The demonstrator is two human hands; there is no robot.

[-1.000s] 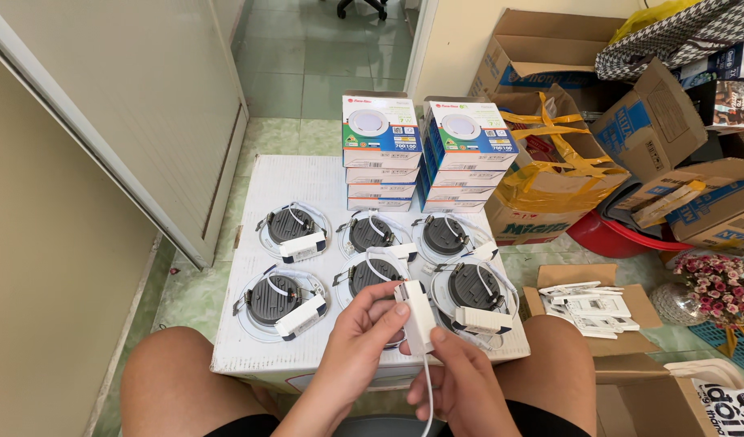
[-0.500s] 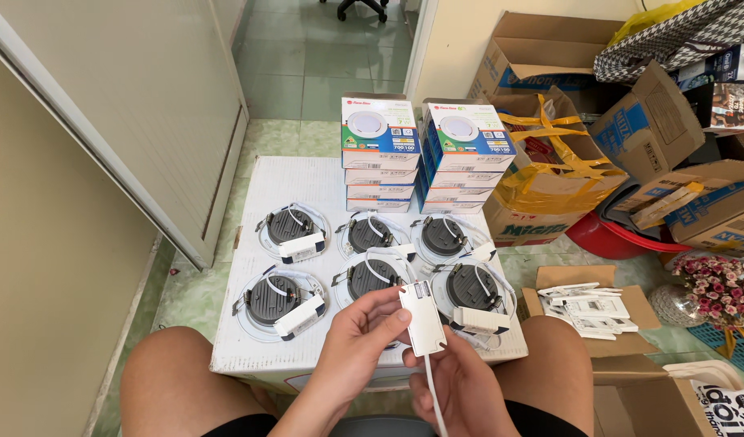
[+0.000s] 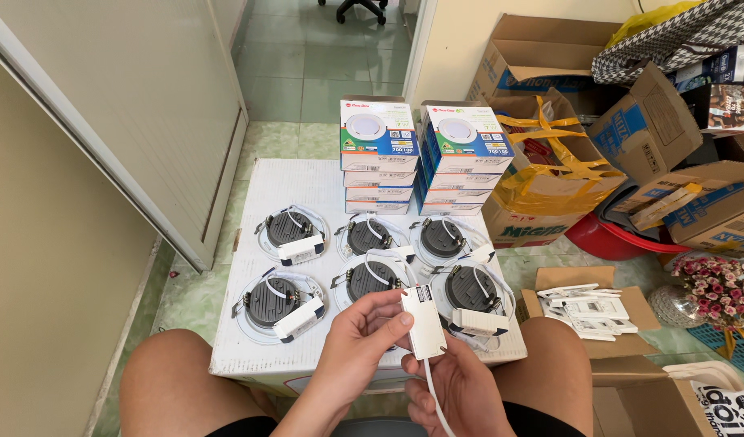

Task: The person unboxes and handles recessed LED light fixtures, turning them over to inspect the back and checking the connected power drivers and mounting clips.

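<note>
I see my left hand (image 3: 364, 340) and right hand (image 3: 457, 388) both closed on the small white rectangular plastic driver box (image 3: 423, 322), raised above the white carton tabletop (image 3: 250, 267) for inspection, cable dangling.

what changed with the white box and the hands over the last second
The white driver box has been lifted slightly and turned more upright, so its flat face now shows to the camera; its cord hangs below. The left hand has shifted its thumb and fingers onto the box's upper left edge, while the right hand still supports it from beneath. The six downlights and the stacked boxes have not moved.
</note>
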